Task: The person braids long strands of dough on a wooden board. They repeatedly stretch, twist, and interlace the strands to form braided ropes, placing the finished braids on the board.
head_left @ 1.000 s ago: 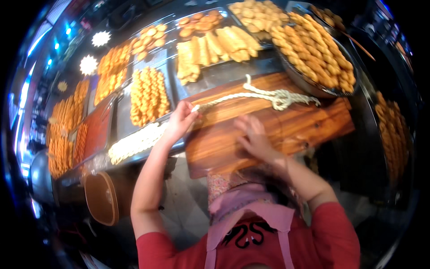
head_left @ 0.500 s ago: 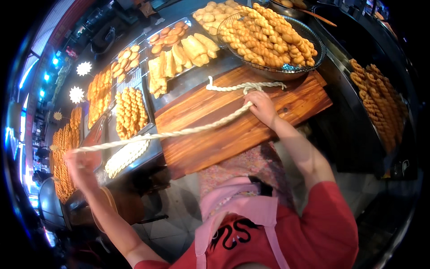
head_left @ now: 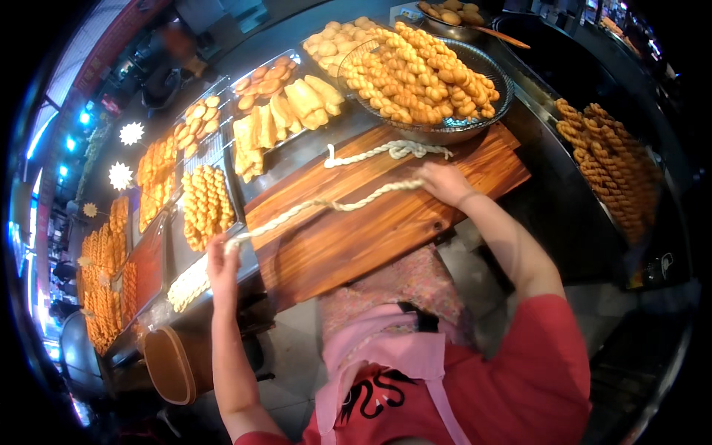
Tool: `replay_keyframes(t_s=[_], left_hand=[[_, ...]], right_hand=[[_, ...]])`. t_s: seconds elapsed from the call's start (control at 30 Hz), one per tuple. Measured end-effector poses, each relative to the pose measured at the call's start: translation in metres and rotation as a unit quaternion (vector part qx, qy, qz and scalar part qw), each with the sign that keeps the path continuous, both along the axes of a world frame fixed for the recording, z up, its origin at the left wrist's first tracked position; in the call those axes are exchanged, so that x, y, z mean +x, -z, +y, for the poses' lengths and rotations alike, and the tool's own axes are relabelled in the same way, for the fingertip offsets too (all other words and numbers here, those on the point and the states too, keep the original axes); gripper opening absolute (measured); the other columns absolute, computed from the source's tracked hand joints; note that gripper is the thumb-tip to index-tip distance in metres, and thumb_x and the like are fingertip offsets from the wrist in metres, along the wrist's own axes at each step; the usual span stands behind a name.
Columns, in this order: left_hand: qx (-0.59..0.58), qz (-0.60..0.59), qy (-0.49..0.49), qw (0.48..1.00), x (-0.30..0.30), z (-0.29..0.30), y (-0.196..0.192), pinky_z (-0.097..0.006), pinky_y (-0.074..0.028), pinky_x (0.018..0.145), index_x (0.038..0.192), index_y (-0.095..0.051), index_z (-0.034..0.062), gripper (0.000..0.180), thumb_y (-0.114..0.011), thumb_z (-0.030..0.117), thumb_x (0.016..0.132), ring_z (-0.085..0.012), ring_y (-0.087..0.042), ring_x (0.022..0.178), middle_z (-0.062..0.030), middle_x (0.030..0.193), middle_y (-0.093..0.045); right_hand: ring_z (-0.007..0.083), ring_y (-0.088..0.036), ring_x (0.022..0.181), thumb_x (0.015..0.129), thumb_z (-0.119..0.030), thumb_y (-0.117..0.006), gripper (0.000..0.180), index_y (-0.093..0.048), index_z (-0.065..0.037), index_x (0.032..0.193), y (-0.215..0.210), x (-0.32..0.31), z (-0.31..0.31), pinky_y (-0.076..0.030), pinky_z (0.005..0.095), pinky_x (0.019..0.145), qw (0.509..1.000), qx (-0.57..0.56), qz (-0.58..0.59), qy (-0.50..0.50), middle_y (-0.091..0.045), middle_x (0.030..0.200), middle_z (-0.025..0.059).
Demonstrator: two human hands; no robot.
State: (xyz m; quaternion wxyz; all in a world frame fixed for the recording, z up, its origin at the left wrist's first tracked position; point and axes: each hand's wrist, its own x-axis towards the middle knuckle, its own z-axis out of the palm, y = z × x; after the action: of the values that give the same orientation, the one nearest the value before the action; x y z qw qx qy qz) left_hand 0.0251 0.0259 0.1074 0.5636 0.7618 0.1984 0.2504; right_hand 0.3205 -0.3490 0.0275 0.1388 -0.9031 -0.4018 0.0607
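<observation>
Street stall counter under the camera: dark metal top, wooden board across the middle, fried pastries all around.

Diff vs half a second ago: left hand has come in from the far left edge to just off the board's left end, so the twisted dough rope spans less and sags onto the board instead of hanging stretched. Right hand has hardly moved, near the board's back right. Second dough rope lies loose along the board's far edge, unchanged.

Grip: left fingers pinched on the rope's left end, held off the board's edge. Right hand closed over the rope's right end, pressing it to the wood.

Surroundings: wire basket heaped with golden twists just behind the board; more twists on a rack at right; metal trays of flat and round pastries behind left; small twists on a tray near the left hand. Brown tub below the counter.

Signs: red strip signboard top left, lettering too blurred to read; star-shaped white lights at left. No packaging visible.
</observation>
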Motion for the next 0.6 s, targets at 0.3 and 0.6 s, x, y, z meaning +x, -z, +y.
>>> replay_keyframes(t_s=[0.3, 0.6], left_hand=[[0.383, 0.132, -0.066, 0.912, 0.056, 0.057, 0.053, -0.03, -0.049, 0.064, 0.102, -0.064, 0.001, 0.02, -0.065, 0.015, 0.088, -0.0172, -0.062, 0.069, -0.0108, 0.081, -0.068], [0.551, 0.208, 0.092, 0.803, -0.028, -0.033, 0.132, -0.049, -0.019, 0.11, 0.141, -0.032, 0.0026, 0.063, -0.058, 0.021, 0.087, -0.0322, -0.032, 0.132, -0.017, 0.145, -0.033]], right_hand=[[0.0313, -0.058, 0.102, 0.086, -0.029, -0.062, 0.033, -0.064, -0.003, 0.107, 0.004, 0.063, -0.111, -0.046, 0.0385, 0.088, 0.973, 0.075, -0.114, 0.184, -0.063, 0.109, 0.0143], [0.0284, -0.051, 0.115, 0.085, -0.023, -0.064, 0.034, -0.059, -0.006, 0.114, 0.038, 0.006, -0.128, -0.035, 0.042, 0.101, 0.972, 0.09, -0.091, 0.196, -0.057, 0.12, 0.0154]])
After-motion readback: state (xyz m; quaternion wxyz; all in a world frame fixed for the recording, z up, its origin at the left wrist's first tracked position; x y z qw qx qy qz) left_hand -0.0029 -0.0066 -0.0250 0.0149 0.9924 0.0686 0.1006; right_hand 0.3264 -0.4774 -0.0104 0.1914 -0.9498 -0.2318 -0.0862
